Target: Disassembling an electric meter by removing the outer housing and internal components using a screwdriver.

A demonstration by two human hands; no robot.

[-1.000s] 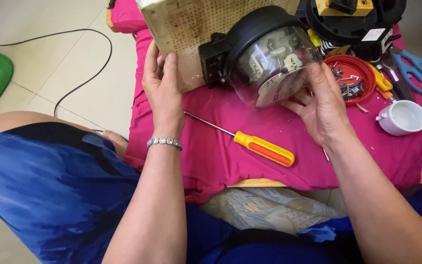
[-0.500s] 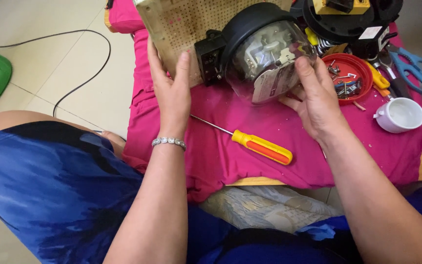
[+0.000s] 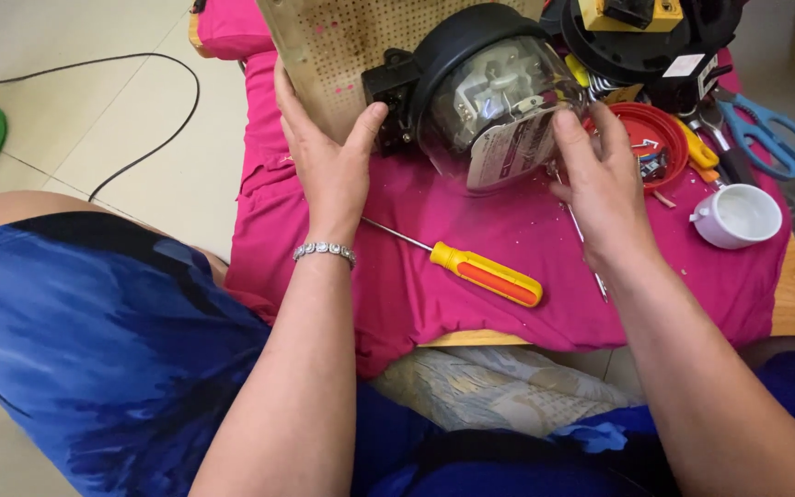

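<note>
A red dish (image 3: 648,140) is seen on the pink cloth (image 3: 471,221), and small metal and electronic bits are held in it; just what they are cannot be told. Beside it, a white cup (image 3: 736,215) stands upright near the right edge, and nothing can be made out inside it. Blue-handled scissors (image 3: 770,138) are laid behind the cup, and a black round device (image 3: 641,41) with a yellow block on top is set at the far side.

A meter (image 3: 489,101) with a black ring and a clear dome is mounted on a perforated board (image 3: 342,46), which is propped on the cloth and tilted. The meter is held between the two hands. The left hand (image 3: 328,161) is laid flat against the board, fingers together and thumb spread up to the black box at the meter's side. The right hand (image 3: 600,179) is cupped loosely against the dome's right side, fingers slightly spread, touching the clear cover. A screwdriver (image 3: 466,265) with a yellow and orange handle is left on the cloth below the meter, between the wrists, touched by neither hand.
</note>
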